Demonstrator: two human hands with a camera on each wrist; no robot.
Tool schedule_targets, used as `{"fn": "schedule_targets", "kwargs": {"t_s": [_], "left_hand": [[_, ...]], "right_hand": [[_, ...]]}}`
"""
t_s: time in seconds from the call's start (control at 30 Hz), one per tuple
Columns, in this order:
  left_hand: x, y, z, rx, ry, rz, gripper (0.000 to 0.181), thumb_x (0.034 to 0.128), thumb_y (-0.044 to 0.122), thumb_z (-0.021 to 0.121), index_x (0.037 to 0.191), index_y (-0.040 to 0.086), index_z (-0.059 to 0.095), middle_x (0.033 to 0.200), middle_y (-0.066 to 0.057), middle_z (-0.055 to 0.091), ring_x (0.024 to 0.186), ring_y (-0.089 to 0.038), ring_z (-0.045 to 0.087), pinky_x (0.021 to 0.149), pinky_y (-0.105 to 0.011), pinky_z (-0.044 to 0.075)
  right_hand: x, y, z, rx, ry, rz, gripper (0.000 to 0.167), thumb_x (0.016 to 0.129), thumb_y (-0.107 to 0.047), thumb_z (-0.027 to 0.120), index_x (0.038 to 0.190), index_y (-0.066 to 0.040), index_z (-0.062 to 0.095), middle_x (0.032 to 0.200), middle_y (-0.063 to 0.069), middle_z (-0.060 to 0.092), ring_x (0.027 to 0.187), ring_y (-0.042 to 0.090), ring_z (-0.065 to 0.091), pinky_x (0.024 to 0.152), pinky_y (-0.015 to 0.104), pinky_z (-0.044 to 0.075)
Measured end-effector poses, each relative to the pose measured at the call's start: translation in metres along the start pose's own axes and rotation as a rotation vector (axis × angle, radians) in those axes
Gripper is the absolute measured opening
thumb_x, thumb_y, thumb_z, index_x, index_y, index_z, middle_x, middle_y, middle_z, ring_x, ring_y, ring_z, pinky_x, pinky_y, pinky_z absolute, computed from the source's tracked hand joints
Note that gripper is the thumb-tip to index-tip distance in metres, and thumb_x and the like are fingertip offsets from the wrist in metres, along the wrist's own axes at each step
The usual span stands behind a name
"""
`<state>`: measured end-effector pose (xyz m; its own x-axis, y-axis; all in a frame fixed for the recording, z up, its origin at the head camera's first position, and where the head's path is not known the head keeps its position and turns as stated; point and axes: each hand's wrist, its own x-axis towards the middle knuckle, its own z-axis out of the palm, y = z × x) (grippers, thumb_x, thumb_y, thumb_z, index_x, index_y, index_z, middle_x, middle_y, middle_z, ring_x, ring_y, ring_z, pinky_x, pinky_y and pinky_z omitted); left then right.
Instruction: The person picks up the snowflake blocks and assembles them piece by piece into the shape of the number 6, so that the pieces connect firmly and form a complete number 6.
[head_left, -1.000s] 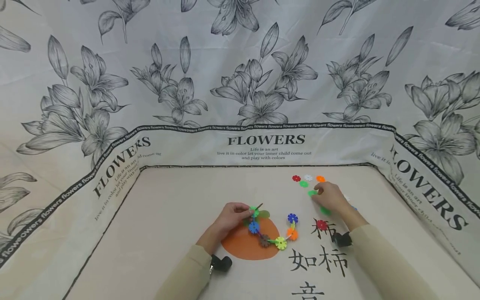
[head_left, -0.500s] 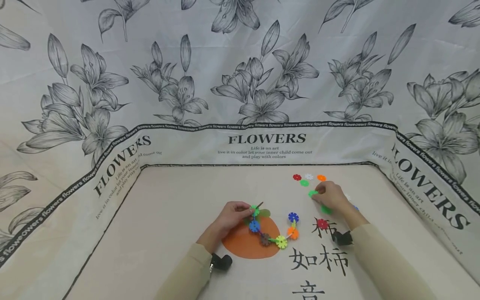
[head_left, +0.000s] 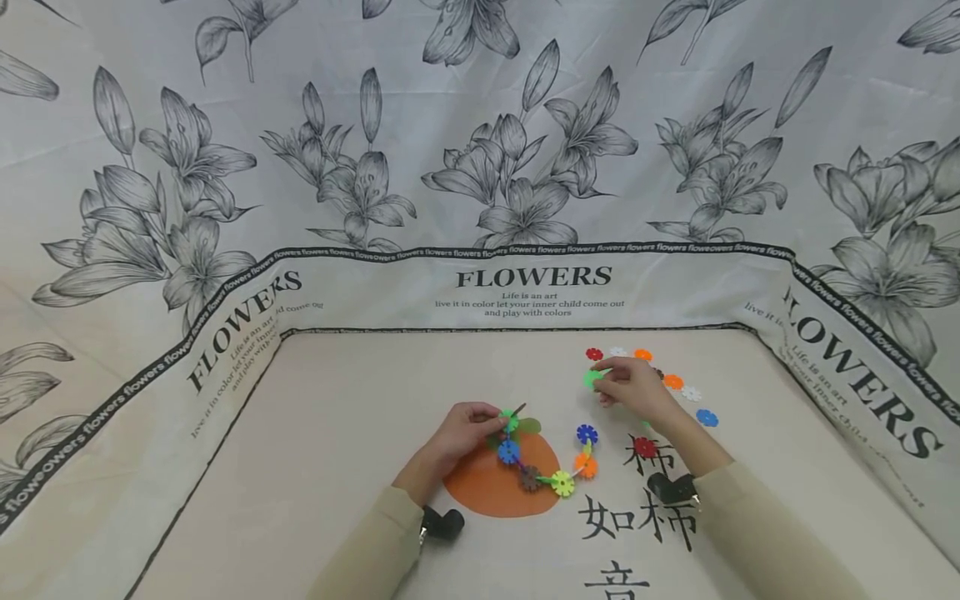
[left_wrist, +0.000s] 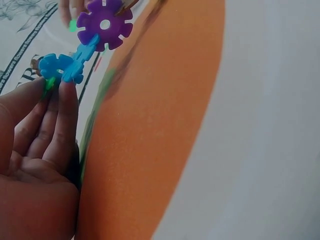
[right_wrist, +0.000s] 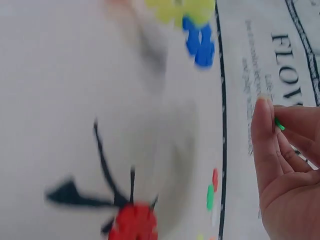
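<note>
Floral curtain (head_left: 360,183), printed in grey and lettered along its lower band, stands beyond the printed orange fruit (head_left: 487,492). The pale tabletop (head_left: 315,450) lies around that fruit on all sides. Black printed characters (head_left: 607,518) run down the tabletop to the right of the fruit. A chain of slotted discs (head_left: 530,477), in green, blue, purple, brown, yellow and orange among other colours, curves over the fruit's right part and past its right edge; whether its low middle touches the tabletop cannot be told. Left hand (head_left: 467,431), at the fruit's far left edge, pinches the chain's green end disc (head_left: 510,421) between thumb and fingers. Right hand (head_left: 637,387), beyond the fruit and to its right, pinches a separate green disc (head_left: 592,380). Loose discs: red (head_left: 594,354), white and two orange (head_left: 672,382), well beyond the fruit to the right; a second white (head_left: 692,393) and a blue (head_left: 707,417), farther right; another red (head_left: 644,447), on the top character, right of the fruit.
</note>
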<state>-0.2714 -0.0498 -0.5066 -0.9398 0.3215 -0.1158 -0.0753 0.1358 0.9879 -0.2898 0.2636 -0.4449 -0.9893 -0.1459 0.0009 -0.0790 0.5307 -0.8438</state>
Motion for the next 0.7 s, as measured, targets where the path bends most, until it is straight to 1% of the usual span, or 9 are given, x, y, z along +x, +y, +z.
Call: {"fn": "schedule_targets", "kwargs": {"t_s": [0.1, 0.23, 0.4, 0.53, 0.6, 0.7], "left_hand": [[-0.001, 0.001, -0.001, -0.001, -0.008, 0.012, 0.019, 0.0992, 0.017, 0.069, 0.107, 0.0, 0.073, 0.094, -0.007, 0.077, 0.087, -0.013, 0.07, 0.097, -0.035, 0.053], [-0.002, 0.002, -0.002, -0.001, -0.02, 0.028, 0.02, 0.0998, 0.016, 0.068, 0.108, -0.002, 0.072, 0.097, -0.009, 0.077, 0.089, -0.013, 0.07, 0.098, -0.037, 0.052], [-0.002, 0.001, -0.002, -0.008, -0.024, 0.037, 0.021, 0.0997, 0.015, 0.068, 0.109, -0.003, 0.072, 0.094, -0.009, 0.076, 0.088, -0.013, 0.07, 0.097, -0.037, 0.053], [-0.001, -0.001, -0.002, -0.004, -0.024, 0.042, 0.021, 0.0997, 0.015, 0.068, 0.109, -0.003, 0.072, 0.095, -0.01, 0.076, 0.087, -0.013, 0.069, 0.095, -0.036, 0.053], [0.0, -0.001, -0.002, 0.001, -0.024, 0.045, 0.021, 0.0997, 0.015, 0.068, 0.109, -0.003, 0.072, 0.095, -0.009, 0.076, 0.087, -0.013, 0.07, 0.095, -0.036, 0.053], [0.001, -0.002, -0.002, 0.002, -0.028, 0.048, 0.021, 0.0997, 0.015, 0.068, 0.109, -0.003, 0.072, 0.095, -0.009, 0.076, 0.087, -0.013, 0.07, 0.096, -0.036, 0.053]], "right_hand": [[-0.002, -0.01, 0.011, 0.094, -0.053, -0.049, 0.035, 0.1, -0.006, 0.065, 0.132, 0.008, 0.059, 0.103, 0.029, 0.07, 0.082, 0.03, 0.072, 0.08, 0.041, 0.061], [-0.004, -0.019, 0.025, 0.179, -0.116, -0.098, 0.035, 0.101, -0.005, 0.063, 0.132, 0.009, 0.058, 0.104, 0.032, 0.07, 0.089, 0.04, 0.072, 0.084, 0.046, 0.06], [-0.004, -0.026, 0.043, 0.217, -0.162, -0.115, 0.033, 0.101, -0.004, 0.062, 0.131, 0.009, 0.058, 0.101, 0.032, 0.071, 0.092, 0.046, 0.071, 0.087, 0.051, 0.058], [-0.002, -0.03, 0.054, 0.231, -0.19, -0.114, 0.031, 0.1, -0.003, 0.062, 0.129, 0.009, 0.059, 0.098, 0.03, 0.072, 0.092, 0.047, 0.071, 0.087, 0.054, 0.057], [-0.002, -0.031, 0.059, 0.239, -0.201, -0.115, 0.031, 0.1, -0.003, 0.062, 0.128, 0.009, 0.059, 0.098, 0.031, 0.072, 0.091, 0.047, 0.07, 0.086, 0.054, 0.057], [-0.001, -0.031, 0.065, 0.245, -0.217, -0.123, 0.031, 0.1, -0.003, 0.063, 0.128, 0.009, 0.06, 0.099, 0.033, 0.071, 0.09, 0.048, 0.07, 0.084, 0.05, 0.059]]}}
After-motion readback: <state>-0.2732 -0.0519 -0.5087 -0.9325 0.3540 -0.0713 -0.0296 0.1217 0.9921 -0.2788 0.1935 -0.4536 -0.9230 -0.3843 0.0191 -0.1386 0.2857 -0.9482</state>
